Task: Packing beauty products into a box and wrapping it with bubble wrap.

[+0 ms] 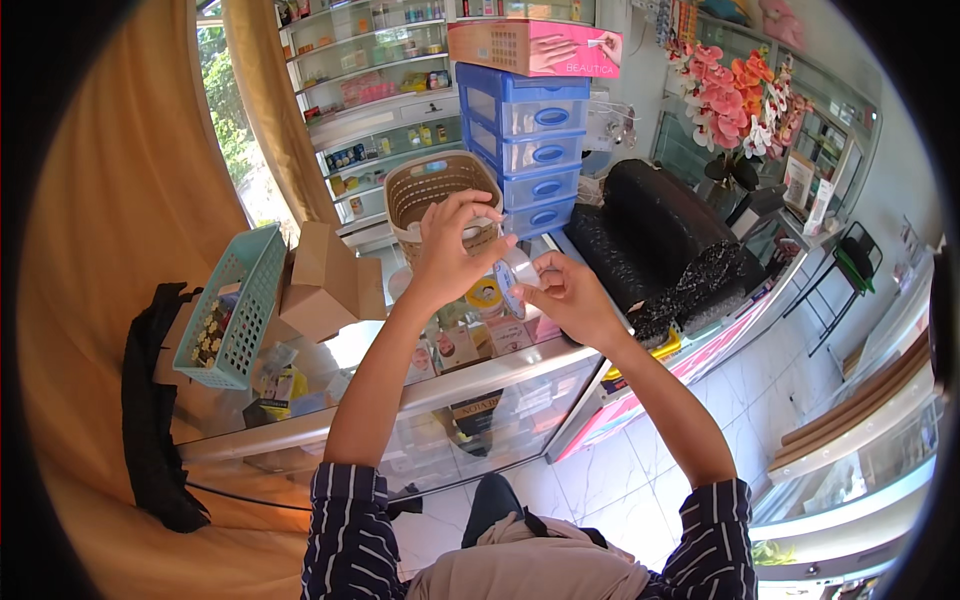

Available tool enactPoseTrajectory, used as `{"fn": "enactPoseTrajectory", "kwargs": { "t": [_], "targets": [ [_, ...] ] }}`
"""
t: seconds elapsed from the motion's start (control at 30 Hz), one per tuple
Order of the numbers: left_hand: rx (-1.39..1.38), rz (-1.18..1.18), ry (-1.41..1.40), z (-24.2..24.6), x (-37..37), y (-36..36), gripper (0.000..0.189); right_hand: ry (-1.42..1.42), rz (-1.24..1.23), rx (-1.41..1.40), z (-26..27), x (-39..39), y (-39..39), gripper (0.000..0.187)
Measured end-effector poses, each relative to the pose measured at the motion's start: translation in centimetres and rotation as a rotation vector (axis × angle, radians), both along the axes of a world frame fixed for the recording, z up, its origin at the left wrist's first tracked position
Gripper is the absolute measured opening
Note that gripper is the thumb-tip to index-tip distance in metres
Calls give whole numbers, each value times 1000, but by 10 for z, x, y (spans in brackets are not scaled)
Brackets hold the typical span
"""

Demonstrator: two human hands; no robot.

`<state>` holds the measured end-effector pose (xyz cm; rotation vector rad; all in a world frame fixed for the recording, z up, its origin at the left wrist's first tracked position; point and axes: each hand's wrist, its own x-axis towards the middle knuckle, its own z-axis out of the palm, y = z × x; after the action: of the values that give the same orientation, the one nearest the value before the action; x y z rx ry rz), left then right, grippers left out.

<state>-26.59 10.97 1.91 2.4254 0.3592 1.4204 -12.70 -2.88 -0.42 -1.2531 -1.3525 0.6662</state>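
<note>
My right hand (574,294) holds a roll of clear tape (516,283) by its side, above the glass display counter (420,390). My left hand (459,251) is raised just left of the roll, fingers curved and apart, with the thumb near the roll's upper edge. Whether a strip of tape runs to its fingertips cannot be told. Behind my left hand stands a brown plastic basket (405,191) with cut-out handles. Flat cosmetic packs (454,346) and a round yellow item (484,294) show under and around the roll.
An open cardboard box (319,281) and a tilted teal basket (251,315) sit at the left. Blue drawers (544,150) bear a pink box (574,49). Black wrap rolls (660,217) lie at the right, near artificial flowers (724,97). A folding chair (840,277) stands farther right.
</note>
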Motion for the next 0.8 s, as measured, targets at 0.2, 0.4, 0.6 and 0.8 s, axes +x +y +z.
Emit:
{"fn": "enactPoseTrajectory", "kwargs": {
  "t": [0.2, 0.4, 0.6, 0.8],
  "targets": [
    [33, 54, 10, -7, 5, -6, 9, -94, -27, -58, -7, -9, -10, 18],
    [94, 125, -49, -5, 6, -18, 7, -96, -81, -83, 5, -14, -19, 21],
    [102, 132, -60, -7, 8, -22, 7, -5, -60, -153, 9, -14, -25, 23],
    [71, 175, -72, -10, 11, -25, 7, 84, -21, -165, 7, -10, -22, 23]
  ]
}}
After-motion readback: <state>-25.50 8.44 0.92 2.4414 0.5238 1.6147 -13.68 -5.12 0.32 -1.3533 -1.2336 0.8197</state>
